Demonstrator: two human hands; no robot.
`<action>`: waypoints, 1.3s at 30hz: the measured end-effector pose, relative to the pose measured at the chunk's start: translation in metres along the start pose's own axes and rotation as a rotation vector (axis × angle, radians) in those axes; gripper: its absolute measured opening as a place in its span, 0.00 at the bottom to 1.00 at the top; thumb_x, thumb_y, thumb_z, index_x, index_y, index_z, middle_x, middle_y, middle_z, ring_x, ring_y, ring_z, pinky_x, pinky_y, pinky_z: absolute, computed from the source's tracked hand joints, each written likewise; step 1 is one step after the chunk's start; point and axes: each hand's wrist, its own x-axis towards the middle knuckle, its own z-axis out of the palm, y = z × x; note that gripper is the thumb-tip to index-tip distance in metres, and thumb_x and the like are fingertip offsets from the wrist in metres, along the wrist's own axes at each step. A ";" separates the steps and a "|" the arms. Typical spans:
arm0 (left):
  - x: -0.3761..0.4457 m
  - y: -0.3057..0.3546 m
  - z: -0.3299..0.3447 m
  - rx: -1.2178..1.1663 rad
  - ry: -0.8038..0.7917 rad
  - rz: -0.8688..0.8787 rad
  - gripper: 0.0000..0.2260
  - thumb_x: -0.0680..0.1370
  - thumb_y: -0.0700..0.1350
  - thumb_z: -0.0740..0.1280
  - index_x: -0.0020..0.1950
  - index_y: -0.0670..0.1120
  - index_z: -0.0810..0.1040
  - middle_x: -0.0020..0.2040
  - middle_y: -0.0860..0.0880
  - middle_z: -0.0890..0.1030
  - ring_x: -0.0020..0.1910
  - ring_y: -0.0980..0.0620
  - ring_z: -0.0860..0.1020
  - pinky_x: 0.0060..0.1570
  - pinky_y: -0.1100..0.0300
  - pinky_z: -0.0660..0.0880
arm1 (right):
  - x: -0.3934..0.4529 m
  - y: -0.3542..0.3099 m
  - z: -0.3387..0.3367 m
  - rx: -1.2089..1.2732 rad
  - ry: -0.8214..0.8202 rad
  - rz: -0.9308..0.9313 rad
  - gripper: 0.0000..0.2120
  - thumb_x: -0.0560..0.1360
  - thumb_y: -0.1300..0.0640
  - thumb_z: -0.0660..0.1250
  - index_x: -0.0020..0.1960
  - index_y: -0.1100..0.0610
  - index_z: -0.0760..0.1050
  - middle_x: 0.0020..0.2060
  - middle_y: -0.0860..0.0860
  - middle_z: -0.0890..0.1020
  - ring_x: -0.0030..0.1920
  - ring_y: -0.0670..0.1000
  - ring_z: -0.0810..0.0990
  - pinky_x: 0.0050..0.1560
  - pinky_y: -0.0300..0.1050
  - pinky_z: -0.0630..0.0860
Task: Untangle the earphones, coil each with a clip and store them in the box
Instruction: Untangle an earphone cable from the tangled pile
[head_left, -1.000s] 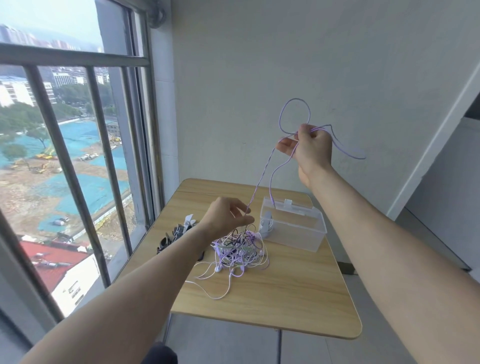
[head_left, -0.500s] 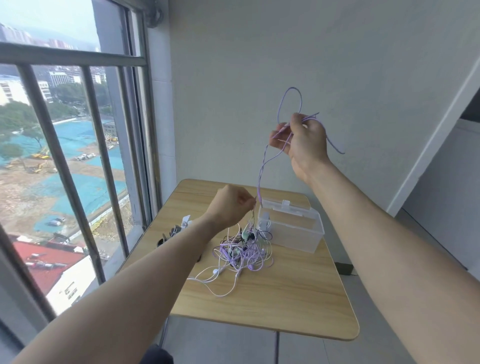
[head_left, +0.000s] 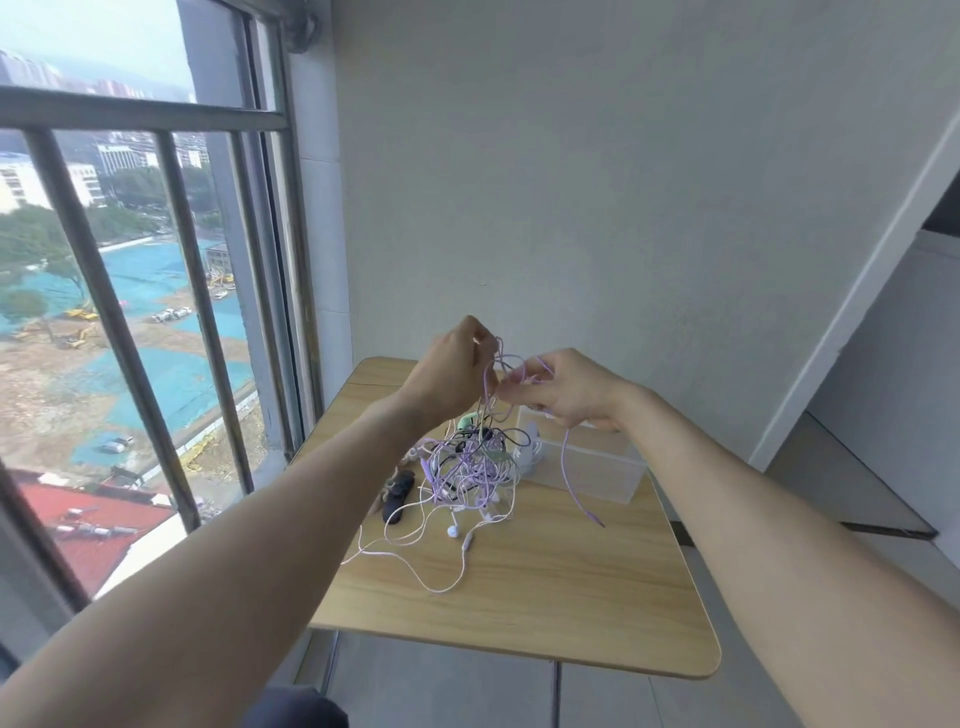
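Both hands grip one purple cord (head_left: 487, 387) above the tabletop's far end. Left hand (head_left: 451, 371) has fingers curled, pinching the cord up top. Right hand (head_left: 563, 392), just beside it, pinches the same cord with fingertips (head_left: 511, 382); loops of it sit between the two hands. One free end hangs from the right hand, runs down in front of the box and ends in a plug (head_left: 595, 517) touching or just over the tabletop, can't tell which.

Left to right on the table (head_left: 545, 597): black clips (head_left: 399, 496) near the left edge, just beside the tangle. Tangle (head_left: 467, 467) of purple, white and black earphones sits at the far middle, partly lifted by the held cord. White strands trail from it toward the near-left; a white earbud (head_left: 453, 530) and inline remote (head_left: 466, 541) lie just in front of the pile. Clear box (head_left: 597, 467) stands toward the far-right corner, touching the tangle's right side, lid off or open, contents too blurred to call beyond something pale at its left end.

Window with bars to the left, plain wall behind.
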 end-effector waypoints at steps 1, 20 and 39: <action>-0.001 -0.001 0.001 0.045 -0.007 0.023 0.05 0.83 0.42 0.58 0.50 0.44 0.71 0.37 0.49 0.82 0.32 0.54 0.78 0.34 0.58 0.70 | 0.003 0.002 0.004 0.033 0.041 -0.021 0.12 0.74 0.49 0.75 0.41 0.55 0.78 0.25 0.45 0.69 0.26 0.46 0.63 0.25 0.37 0.58; -0.049 -0.059 0.044 -0.107 -0.179 -0.187 0.03 0.75 0.44 0.74 0.43 0.51 0.85 0.30 0.58 0.78 0.27 0.64 0.72 0.33 0.71 0.70 | 0.023 0.009 0.015 0.596 0.509 -0.215 0.13 0.83 0.61 0.61 0.41 0.56 0.77 0.30 0.49 0.74 0.27 0.46 0.69 0.30 0.40 0.64; -0.055 -0.066 0.040 0.004 -0.145 -0.133 0.13 0.70 0.50 0.79 0.39 0.49 0.75 0.36 0.54 0.80 0.35 0.57 0.77 0.35 0.64 0.72 | 0.036 0.057 0.013 0.449 0.802 0.188 0.11 0.82 0.59 0.59 0.43 0.57 0.75 0.29 0.52 0.75 0.24 0.51 0.72 0.22 0.37 0.70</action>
